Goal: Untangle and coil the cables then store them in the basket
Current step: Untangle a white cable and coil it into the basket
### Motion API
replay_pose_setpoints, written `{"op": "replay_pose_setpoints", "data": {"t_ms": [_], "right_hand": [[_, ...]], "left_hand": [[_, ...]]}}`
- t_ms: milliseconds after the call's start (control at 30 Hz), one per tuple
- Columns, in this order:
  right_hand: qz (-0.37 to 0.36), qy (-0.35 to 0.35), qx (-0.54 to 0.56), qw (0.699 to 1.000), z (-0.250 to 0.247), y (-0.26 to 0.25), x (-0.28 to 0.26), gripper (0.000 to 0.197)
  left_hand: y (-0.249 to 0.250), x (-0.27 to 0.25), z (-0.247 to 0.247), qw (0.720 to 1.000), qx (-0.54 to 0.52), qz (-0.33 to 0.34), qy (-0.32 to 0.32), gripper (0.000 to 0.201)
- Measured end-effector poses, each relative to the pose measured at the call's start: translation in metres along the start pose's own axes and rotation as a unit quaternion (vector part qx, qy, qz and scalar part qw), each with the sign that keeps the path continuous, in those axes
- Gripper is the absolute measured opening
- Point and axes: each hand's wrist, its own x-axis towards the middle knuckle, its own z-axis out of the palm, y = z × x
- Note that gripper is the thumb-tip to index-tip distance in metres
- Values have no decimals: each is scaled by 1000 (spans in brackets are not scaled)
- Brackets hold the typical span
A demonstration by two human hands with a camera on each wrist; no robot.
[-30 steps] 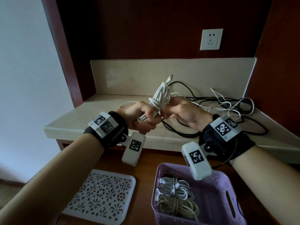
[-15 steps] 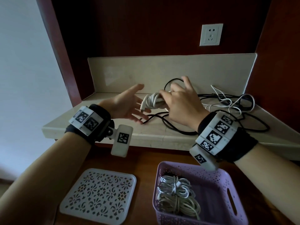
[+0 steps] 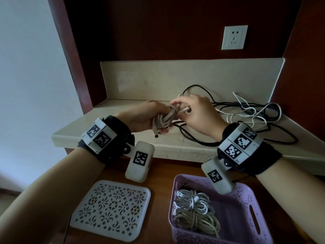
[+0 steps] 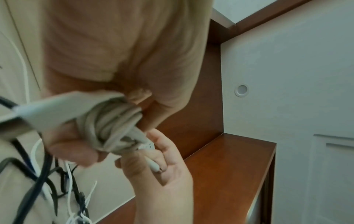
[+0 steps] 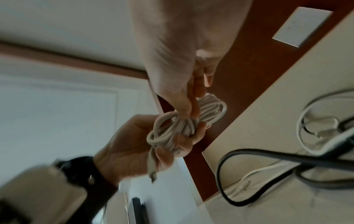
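Note:
A coiled white cable bundle point(image 3: 165, 118) is held above the marble shelf point(image 3: 98, 127). My left hand point(image 3: 162, 125) grips it from below, fingers curled round the loops point(image 5: 184, 125), and a USB plug point(image 3: 155, 133) dangles under the palm. My right hand point(image 3: 182, 108) pinches the bundle's top, with the other white plug end point(image 4: 152, 164) lying in its fingers. The purple basket point(image 3: 246, 194) stands below on the wooden surface and holds two coiled white cables point(image 3: 193, 201). A tangle of black cables point(image 3: 198, 140) and thin white cables point(image 3: 253, 115) lies on the shelf, right of my hands.
A white perforated lid point(image 3: 112, 210) lies left of the basket. The shelf has a marble backsplash and dark wooden side walls. A wall socket point(image 3: 233, 37) sits above the shelf. A pale wall is on the left.
One second ago both hands gripped the bundle. Then my left hand let go and opened while the right held it. Now the left grips it again and the right pinches its top.

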Motion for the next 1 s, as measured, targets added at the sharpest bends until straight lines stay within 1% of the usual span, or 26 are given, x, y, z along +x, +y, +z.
{"op": "replay_pose_setpoints", "data": {"t_ms": [67, 167, 233, 300, 400, 500, 567, 700, 767, 867, 933, 1000], "right_hand": [[55, 5, 117, 992, -3, -1, -1, 19], [125, 24, 208, 970, 0, 4, -5, 25], [162, 34, 285, 944, 4, 8, -9, 22], [180, 56, 355, 916, 7, 9, -11, 19], [196, 91, 406, 888, 16, 10, -17, 18], [225, 112, 411, 876, 27, 14, -22, 12], [220, 131, 395, 882, 36, 13, -25, 12], [203, 183, 286, 918, 53, 13, -27, 20], [204, 184, 265, 924, 61, 15, -27, 23], [185, 178, 204, 945, 71, 19, -30, 24], [158, 168, 175, 957, 74, 20, -30, 23], [136, 153, 178, 963, 76, 18, -29, 22]], "left_hand": [[0, 1, 4, 1000, -16, 10, 22, 23], [-2, 2, 8, 999, 3, 29, 44, 27], [-4, 1, 10, 997, 17, 41, 56, 27], [-5, 2, 12, 996, 16, 55, 62, 22], [-10, 5, 15, 996, -3, 60, 62, 19], [-20, 8, 20, 996, -14, 53, 76, 20], [-29, 11, 24, 993, -9, 50, 102, 21], [-43, 12, 27, 985, 23, 53, 161, 15], [-51, 9, 23, 975, 75, 60, 201, 15], [-60, 6, 16, 950, 174, 78, 245, 24], [-65, 6, 13, 937, 209, 88, 267, 28], [-69, 4, 9, 925, 228, 98, 289, 28]]}}
